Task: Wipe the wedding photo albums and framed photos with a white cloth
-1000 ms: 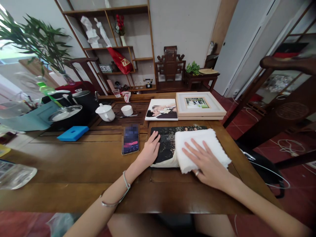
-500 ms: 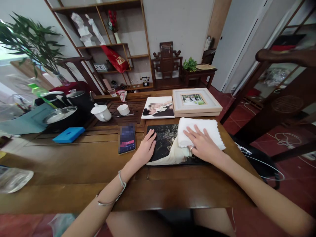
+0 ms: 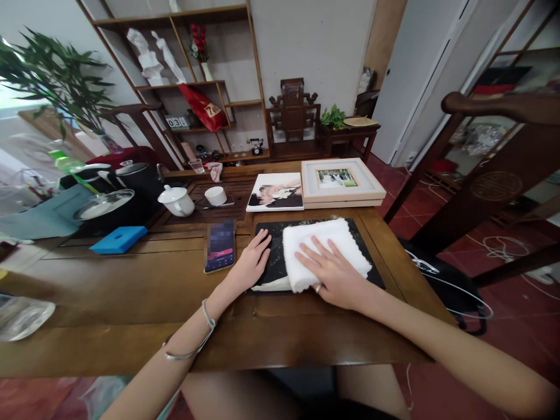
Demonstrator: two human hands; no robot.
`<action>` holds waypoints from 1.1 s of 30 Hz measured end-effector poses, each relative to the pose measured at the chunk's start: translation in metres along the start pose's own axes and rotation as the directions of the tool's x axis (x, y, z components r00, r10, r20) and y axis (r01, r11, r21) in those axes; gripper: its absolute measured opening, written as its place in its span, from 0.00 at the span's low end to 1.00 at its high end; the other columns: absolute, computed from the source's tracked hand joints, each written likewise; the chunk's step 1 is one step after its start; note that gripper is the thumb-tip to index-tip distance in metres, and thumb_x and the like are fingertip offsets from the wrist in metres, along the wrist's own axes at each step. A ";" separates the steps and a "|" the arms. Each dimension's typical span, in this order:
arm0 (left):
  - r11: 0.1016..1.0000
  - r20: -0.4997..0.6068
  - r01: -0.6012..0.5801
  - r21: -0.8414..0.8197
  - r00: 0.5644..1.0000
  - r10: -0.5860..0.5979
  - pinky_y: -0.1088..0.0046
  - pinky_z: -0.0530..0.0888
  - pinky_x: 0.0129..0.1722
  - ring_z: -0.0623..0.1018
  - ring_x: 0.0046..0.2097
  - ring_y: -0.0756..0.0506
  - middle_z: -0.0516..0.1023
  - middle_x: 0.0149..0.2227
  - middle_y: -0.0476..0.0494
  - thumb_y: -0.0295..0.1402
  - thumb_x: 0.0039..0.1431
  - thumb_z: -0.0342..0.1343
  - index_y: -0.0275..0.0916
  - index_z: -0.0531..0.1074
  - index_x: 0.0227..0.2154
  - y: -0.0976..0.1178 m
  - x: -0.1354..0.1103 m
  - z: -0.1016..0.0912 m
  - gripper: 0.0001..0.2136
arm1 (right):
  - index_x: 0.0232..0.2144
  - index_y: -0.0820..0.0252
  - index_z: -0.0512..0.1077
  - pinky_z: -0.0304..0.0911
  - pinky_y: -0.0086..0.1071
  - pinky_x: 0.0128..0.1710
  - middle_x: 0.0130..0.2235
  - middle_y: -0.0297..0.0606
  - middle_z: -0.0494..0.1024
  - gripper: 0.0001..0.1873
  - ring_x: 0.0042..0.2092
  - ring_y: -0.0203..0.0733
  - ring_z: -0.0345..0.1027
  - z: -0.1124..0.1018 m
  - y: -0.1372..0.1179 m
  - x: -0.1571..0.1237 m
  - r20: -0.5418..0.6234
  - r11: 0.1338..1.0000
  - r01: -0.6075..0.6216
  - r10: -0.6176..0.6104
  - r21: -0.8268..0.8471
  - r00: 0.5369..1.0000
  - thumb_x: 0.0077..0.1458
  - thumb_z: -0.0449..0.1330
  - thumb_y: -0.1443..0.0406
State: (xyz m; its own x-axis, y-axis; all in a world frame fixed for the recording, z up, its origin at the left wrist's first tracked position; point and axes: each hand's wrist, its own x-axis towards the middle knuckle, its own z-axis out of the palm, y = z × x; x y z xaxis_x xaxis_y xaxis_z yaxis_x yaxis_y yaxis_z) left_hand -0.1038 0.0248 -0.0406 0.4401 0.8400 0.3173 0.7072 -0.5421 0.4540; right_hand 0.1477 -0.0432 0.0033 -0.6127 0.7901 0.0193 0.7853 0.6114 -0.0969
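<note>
A dark photo panel with a pale, dress-like shape lies flat on the wooden table before me. Over its middle and right part is a folded white towel, which hides much of the picture. My right hand lies flat on the towel with its fingers spread, a ring near the towel's front edge. At the panel's left edge rests my left hand, fingers stretched out over the border and holding nothing. A phone with a lit screen lies just left of that hand.
Behind the panel are a white-edged photo print and a pale framed photo. Farther left stand a white lidded cup, a small white bowl, a blue block and a glass-lidded pot. A wooden chair stands at right.
My right hand and the towel have slid left and slightly toward me across the panel. The panel's right side now shows, its middle is covered. My left hand stays at the left edge.
</note>
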 end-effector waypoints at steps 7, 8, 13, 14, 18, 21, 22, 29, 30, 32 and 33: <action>1.000 -0.008 -0.002 -0.005 1.000 0.002 0.52 0.58 0.66 0.57 0.68 0.37 0.61 0.65 0.29 0.34 0.68 0.41 0.29 0.66 0.58 0.002 -0.001 0.000 0.22 | 0.66 0.73 0.50 0.59 0.63 0.54 0.68 0.55 0.50 0.36 0.66 0.72 0.45 -0.026 0.008 -0.016 0.159 0.886 -0.423 0.452 -0.189 0.878 0.55 0.48 0.75; 1.000 -0.011 0.000 -0.007 1.000 0.000 0.52 0.58 0.66 0.57 0.68 0.37 0.61 0.65 0.29 0.34 0.68 0.41 0.29 0.66 0.58 0.002 -0.002 0.001 0.21 | 0.66 0.73 0.51 0.61 0.62 0.53 0.68 0.55 0.51 0.37 0.65 0.73 0.46 -0.026 -0.001 -0.023 0.181 0.897 -0.391 0.428 -0.208 0.886 0.54 0.49 0.75; 1.000 -0.023 0.010 -0.021 1.000 -0.011 0.53 0.58 0.66 0.57 0.68 0.37 0.60 0.65 0.29 0.32 0.68 0.41 0.28 0.66 0.58 0.005 -0.003 0.004 0.21 | 0.65 0.70 0.55 0.59 0.68 0.53 0.67 0.59 0.53 0.43 0.64 0.79 0.46 -0.005 -0.053 -0.035 0.126 0.974 -0.073 0.102 -0.215 0.987 0.47 0.60 0.68; 1.000 -0.025 0.012 -0.024 1.000 -0.013 0.53 0.58 0.66 0.57 0.68 0.37 0.61 0.65 0.29 0.31 0.67 0.41 0.29 0.66 0.58 0.005 -0.003 0.004 0.21 | 0.65 0.71 0.55 0.57 0.69 0.54 0.66 0.60 0.53 0.43 0.64 0.79 0.45 0.000 -0.059 -0.030 0.080 0.977 -0.012 0.030 -0.212 0.996 0.48 0.61 0.66; 0.998 -0.016 0.006 -0.059 1.000 -0.007 0.52 0.58 0.66 0.56 0.68 0.38 0.60 0.66 0.32 0.29 0.66 0.42 0.33 0.65 0.59 0.003 -0.004 0.003 0.20 | 0.65 0.73 0.55 0.52 0.69 0.56 0.67 0.61 0.53 0.39 0.65 0.77 0.43 0.011 -0.062 0.009 -0.086 0.975 0.055 -0.075 -0.217 0.993 0.55 0.58 0.60; 0.994 0.012 -0.019 -0.109 1.000 0.020 0.52 0.60 0.65 0.56 0.68 0.37 0.59 0.66 0.34 0.27 0.65 0.44 0.37 0.66 0.59 -0.001 -0.004 0.000 0.21 | 0.64 0.76 0.55 0.52 0.71 0.55 0.66 0.65 0.54 0.39 0.64 0.79 0.45 0.009 -0.061 0.040 -0.108 0.975 -0.021 -0.003 -0.219 0.994 0.56 0.57 0.60; 0.993 0.018 -0.022 -0.120 1.000 0.024 0.52 0.61 0.65 0.56 0.68 0.37 0.59 0.66 0.34 0.27 0.64 0.44 0.37 0.66 0.59 -0.002 -0.004 0.000 0.21 | 0.64 0.77 0.55 0.53 0.71 0.54 0.65 0.66 0.55 0.38 0.64 0.80 0.46 0.008 -0.062 0.046 -0.103 0.974 -0.046 0.023 -0.221 0.994 0.56 0.57 0.60; 0.996 0.005 0.025 -0.084 1.000 -0.025 0.50 0.58 0.65 0.56 0.68 0.36 0.59 0.66 0.30 0.28 0.65 0.43 0.32 0.65 0.59 0.000 -0.005 0.002 0.21 | 0.64 0.77 0.57 0.56 0.70 0.52 0.64 0.67 0.55 0.39 0.63 0.79 0.48 0.006 -0.079 0.018 -0.070 0.973 0.025 -0.042 -0.227 0.997 0.53 0.58 0.63; 0.997 -0.004 0.028 -0.074 1.000 -0.028 0.50 0.58 0.66 0.56 0.68 0.36 0.60 0.65 0.29 0.29 0.65 0.42 0.31 0.65 0.59 0.001 -0.005 0.002 0.21 | 0.64 0.76 0.57 0.56 0.69 0.53 0.65 0.65 0.55 0.39 0.64 0.78 0.47 0.007 -0.077 0.009 -0.062 0.979 0.055 -0.068 -0.198 0.996 0.52 0.58 0.62; 0.998 -0.023 0.033 -0.059 0.999 -0.034 0.50 0.58 0.66 0.57 0.68 0.37 0.61 0.65 0.30 0.30 0.66 0.42 0.31 0.66 0.58 0.003 -0.005 0.004 0.20 | 0.65 0.73 0.56 0.55 0.67 0.56 0.66 0.60 0.55 0.41 0.65 0.75 0.45 0.008 -0.066 -0.010 -0.047 0.988 0.067 -0.074 -0.142 0.996 0.50 0.58 0.64; 0.998 -0.032 0.038 -0.055 0.999 -0.040 0.51 0.58 0.66 0.58 0.68 0.37 0.61 0.65 0.31 0.31 0.67 0.42 0.32 0.66 0.58 0.003 -0.005 0.005 0.20 | 0.65 0.72 0.56 0.54 0.65 0.57 0.67 0.57 0.55 0.41 0.66 0.73 0.44 0.009 -0.057 -0.019 -0.046 0.991 0.042 -0.048 -0.129 0.998 0.49 0.57 0.65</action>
State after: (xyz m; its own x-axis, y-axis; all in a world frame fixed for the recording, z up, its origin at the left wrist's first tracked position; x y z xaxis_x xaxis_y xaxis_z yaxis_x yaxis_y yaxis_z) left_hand -0.1012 0.0190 -0.0447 0.3938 0.8595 0.3258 0.6916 -0.5105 0.5110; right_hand 0.1138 -0.0933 -0.0008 -0.6450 0.7610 0.0695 0.7640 0.6444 0.0335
